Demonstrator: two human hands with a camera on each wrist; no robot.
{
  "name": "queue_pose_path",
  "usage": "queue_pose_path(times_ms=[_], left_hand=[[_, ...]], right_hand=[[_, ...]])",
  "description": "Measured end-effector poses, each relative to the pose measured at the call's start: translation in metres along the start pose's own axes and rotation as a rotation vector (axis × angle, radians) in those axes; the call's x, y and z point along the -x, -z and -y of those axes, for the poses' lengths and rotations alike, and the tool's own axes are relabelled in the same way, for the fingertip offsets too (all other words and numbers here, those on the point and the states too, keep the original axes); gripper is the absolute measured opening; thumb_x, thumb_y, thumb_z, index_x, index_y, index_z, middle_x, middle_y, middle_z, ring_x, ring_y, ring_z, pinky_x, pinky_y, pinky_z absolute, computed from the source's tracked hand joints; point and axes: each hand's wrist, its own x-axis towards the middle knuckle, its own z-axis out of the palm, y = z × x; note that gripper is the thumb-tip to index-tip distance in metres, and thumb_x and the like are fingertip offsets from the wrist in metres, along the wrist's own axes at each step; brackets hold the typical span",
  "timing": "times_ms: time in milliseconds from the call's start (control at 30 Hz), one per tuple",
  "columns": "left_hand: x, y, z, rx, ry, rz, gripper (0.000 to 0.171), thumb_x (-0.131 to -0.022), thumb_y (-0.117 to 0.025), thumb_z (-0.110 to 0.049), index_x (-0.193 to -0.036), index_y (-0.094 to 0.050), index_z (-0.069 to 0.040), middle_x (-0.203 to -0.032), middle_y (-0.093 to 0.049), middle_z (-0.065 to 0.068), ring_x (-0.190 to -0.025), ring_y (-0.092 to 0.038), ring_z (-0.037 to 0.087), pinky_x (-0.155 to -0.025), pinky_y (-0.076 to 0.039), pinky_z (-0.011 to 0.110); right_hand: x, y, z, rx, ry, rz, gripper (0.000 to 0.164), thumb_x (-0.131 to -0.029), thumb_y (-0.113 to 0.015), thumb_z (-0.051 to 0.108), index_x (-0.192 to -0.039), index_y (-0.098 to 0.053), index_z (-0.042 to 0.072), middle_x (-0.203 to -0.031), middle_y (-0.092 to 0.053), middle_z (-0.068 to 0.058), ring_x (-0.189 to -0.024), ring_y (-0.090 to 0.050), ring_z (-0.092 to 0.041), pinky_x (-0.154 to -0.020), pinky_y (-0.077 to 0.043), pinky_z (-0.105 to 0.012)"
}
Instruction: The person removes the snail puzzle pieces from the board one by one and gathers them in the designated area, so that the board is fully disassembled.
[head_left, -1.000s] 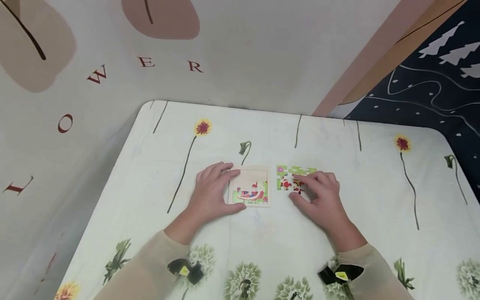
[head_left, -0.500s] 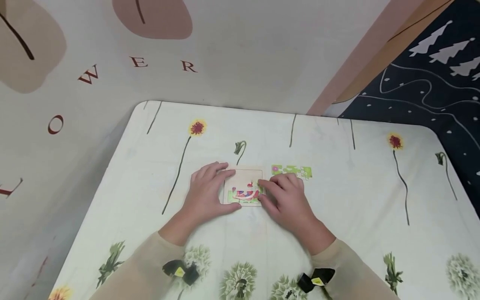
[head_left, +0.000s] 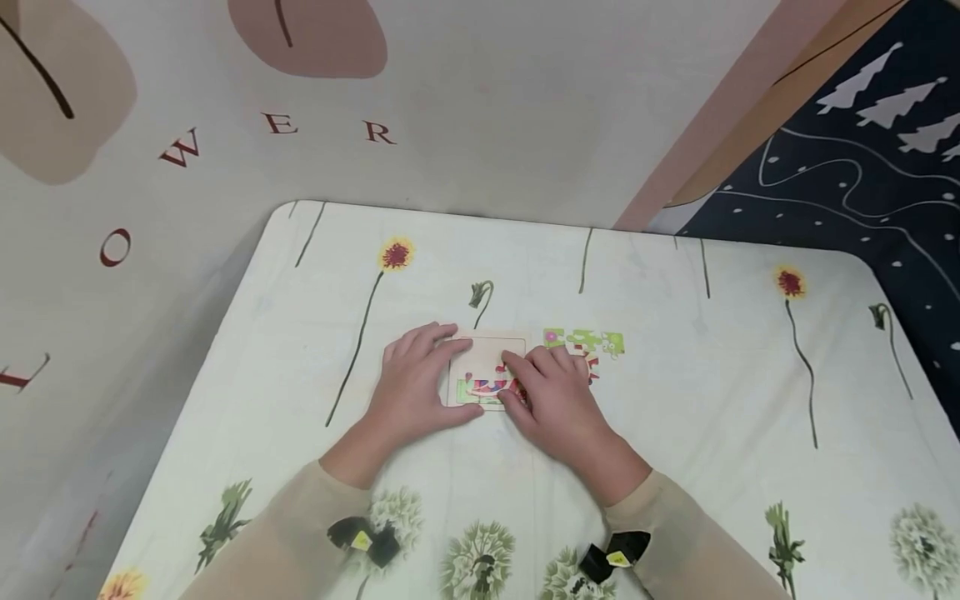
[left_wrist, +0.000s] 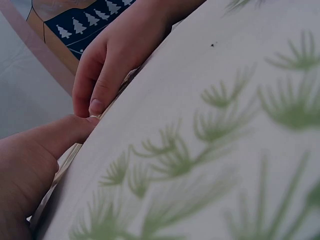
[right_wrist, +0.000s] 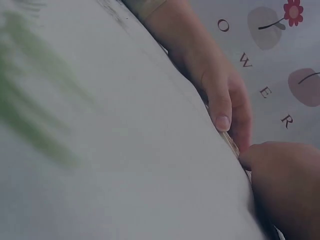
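Observation:
A shallow wooden puzzle tray [head_left: 487, 350] lies on the table, with colourful pieces [head_left: 483, 388] along its near side and bare wood at the far side. My left hand [head_left: 416, 379] holds the tray at its left side, thumb at the near edge and fingers toward the far corner. Over the tray's right part, my right hand [head_left: 558, 400] pinches a small puzzle piece between thumb and forefinger; the fingers mostly hide it. In the left wrist view, the right fingertips [left_wrist: 96, 106] come down close to the left thumb [left_wrist: 82, 129].
Several loose green puzzle pieces [head_left: 585, 340] lie just right of the tray. A red-patterned piece [head_left: 593, 365] shows partly behind the right hand. The flower-print tablecloth [head_left: 705, 375] covers the table, whose far edge meets a printed wall hanging [head_left: 487, 167].
My right hand has moved left from the loose pieces onto the tray, bringing a puzzle piece with it. My left hand has stayed on the tray. The head view has shifted slightly.

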Motion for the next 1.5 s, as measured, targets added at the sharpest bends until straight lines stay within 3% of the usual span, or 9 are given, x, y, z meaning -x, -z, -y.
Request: queue_pose_path(times_ms=[267, 700, 867, 1033, 1133, 1300, 1500], left_hand=[[-0.0002, -0.0002, 0.0005, 0.0, 0.002, -0.002, 0.09, -0.071, -0.093, -0.056, -0.146, -0.064, -0.015, -0.16, -0.048, 0.009, -0.151, -0.035, 0.035, -0.117, -0.027, 0.061], [-0.0011, 0.0008, -0.0005, 0.002, -0.006, -0.003, 0.089, -0.071, -0.093, -0.056, -0.145, -0.065, -0.015, -0.161, -0.047, 0.009, -0.152, -0.034, 0.036, -0.117, -0.027, 0.062], [-0.0013, 0.0005, 0.0001, -0.005, -0.006, -0.003, 0.089, -0.072, -0.093, -0.057, -0.145, -0.065, -0.015, -0.161, -0.047, 0.009, -0.152, -0.034, 0.035, -0.117, -0.027, 0.062], [-0.001, -0.0008, 0.0011, -0.007, -0.004, 0.003, 0.09, -0.071, -0.093, -0.058, -0.146, -0.064, -0.016, -0.161, -0.047, 0.008, -0.152, -0.034, 0.035, -0.117, -0.027, 0.062], [-0.001, -0.0011, 0.001, -0.014, -0.005, 0.008, 0.09, -0.071, -0.093, -0.058, -0.146, -0.064, -0.016, -0.161, -0.047, 0.008, -0.152, -0.034, 0.035, -0.117, -0.027, 0.062], [-0.0011, -0.0004, 0.0003, -0.012, -0.005, 0.006, 0.09, -0.071, -0.093, -0.057, -0.145, -0.065, -0.016, -0.161, -0.047, 0.009, -0.151, -0.034, 0.035, -0.117, -0.027, 0.062], [-0.0012, 0.0012, -0.0008, 0.002, -0.008, -0.005, 0.09, -0.07, -0.094, -0.057, -0.144, -0.065, -0.014, -0.16, -0.049, 0.009, -0.151, -0.035, 0.035, -0.117, -0.027, 0.062]], right_hand=[[-0.0036, 0.0006, 0.0013, -0.046, -0.033, 0.009, 0.045, -0.098, -0.072, 0.034, -0.139, -0.068, 0.016, -0.104, -0.061, 0.004, -0.098, -0.046, -0.021, -0.087, -0.033, -0.048], [-0.0055, 0.0033, 0.0025, -0.134, -0.084, 0.028, 0.045, -0.095, -0.077, 0.03, -0.137, -0.067, 0.015, -0.097, -0.056, 0.007, -0.097, -0.044, -0.02, -0.092, -0.03, -0.05], [-0.0041, 0.0013, 0.0027, -0.163, -0.072, -0.044, 0.044, -0.092, -0.082, 0.027, -0.132, -0.069, 0.016, -0.099, -0.052, 0.002, -0.098, -0.043, -0.025, -0.089, -0.03, -0.049], [-0.0009, 0.001, 0.0057, -0.168, -0.055, -0.133, 0.041, -0.089, -0.085, 0.023, -0.128, -0.072, 0.019, -0.122, -0.055, -0.008, -0.111, -0.045, -0.036, -0.094, -0.034, -0.058], [0.0008, 0.0003, 0.0064, -0.155, -0.033, -0.152, 0.041, -0.089, -0.085, 0.023, -0.129, -0.073, 0.019, -0.129, -0.062, -0.007, -0.116, -0.048, -0.036, -0.097, -0.034, -0.062], [0.001, -0.0012, 0.0049, -0.153, -0.009, -0.174, 0.043, -0.088, -0.086, 0.021, -0.129, -0.075, 0.016, -0.125, -0.069, -0.004, -0.114, -0.05, -0.032, -0.096, -0.034, -0.059], [-0.0013, 0.0005, 0.0013, -0.237, -0.071, -0.157, 0.038, -0.091, -0.081, 0.014, -0.129, -0.076, 0.01, -0.12, -0.071, -0.005, -0.112, -0.052, -0.031, -0.097, -0.032, -0.058]])
